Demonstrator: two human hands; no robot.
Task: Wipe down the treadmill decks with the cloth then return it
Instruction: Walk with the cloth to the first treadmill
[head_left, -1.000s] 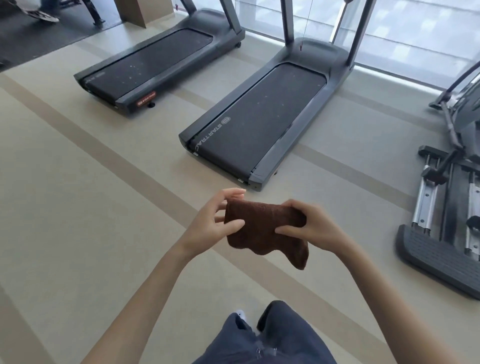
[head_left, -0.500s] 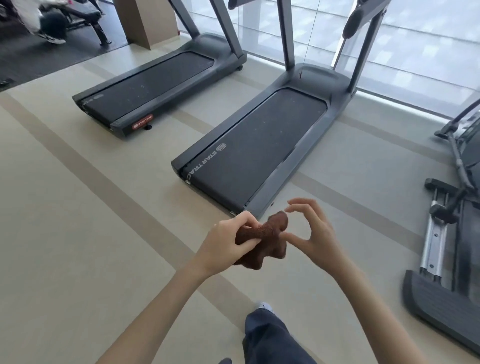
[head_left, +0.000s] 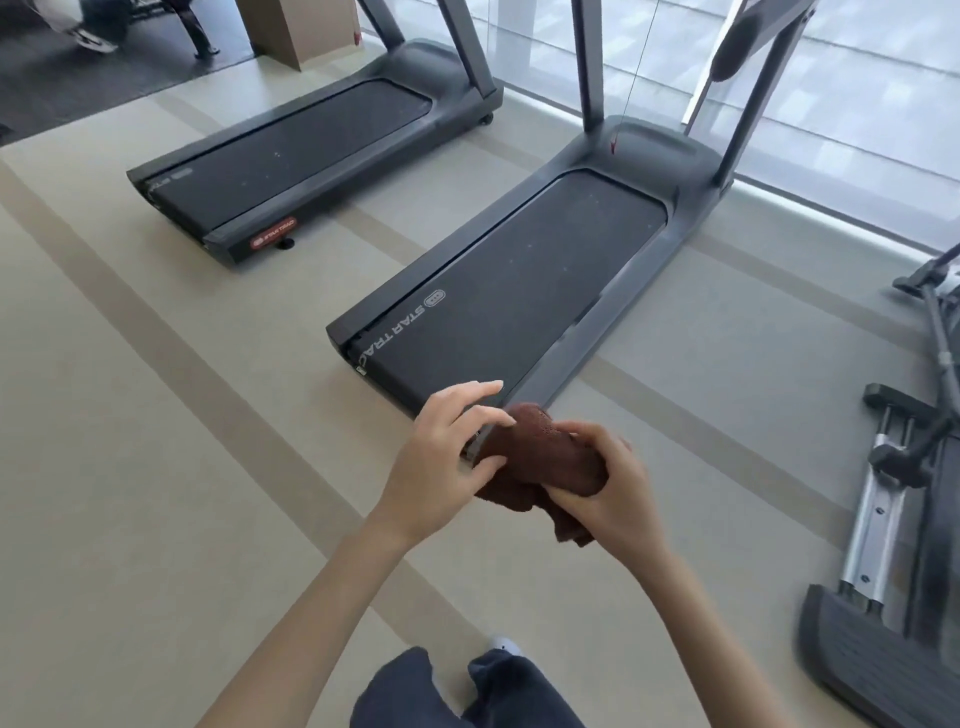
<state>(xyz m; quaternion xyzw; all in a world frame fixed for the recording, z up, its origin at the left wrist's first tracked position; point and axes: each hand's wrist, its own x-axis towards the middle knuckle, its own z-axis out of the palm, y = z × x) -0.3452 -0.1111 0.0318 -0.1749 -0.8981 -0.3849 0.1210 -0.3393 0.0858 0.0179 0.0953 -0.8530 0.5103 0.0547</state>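
Observation:
A brown cloth (head_left: 540, 460) is bunched between both my hands in front of me, above the floor. My right hand (head_left: 610, 486) grips it with fingers curled round its right part. My left hand (head_left: 444, 460) pinches its left edge with the thumb, the other fingers stretched over the top. Just beyond the hands lies the near treadmill (head_left: 519, 296), its dark deck running away to the upper right, its rear corner hidden behind the cloth. A second treadmill (head_left: 291, 156) lies further off at the upper left.
An elliptical machine (head_left: 883, 519) with silver rails stands on the right. Glass windows run behind the treadmill uprights. A brown pillar (head_left: 306, 26) rises at the back. The beige floor (head_left: 156, 467) spreads to my left. My legs show at the bottom edge.
I have stepped closer to the near treadmill. The cloth went from spread out to bunched, and my right hand, open half a second ago, now grips it again.

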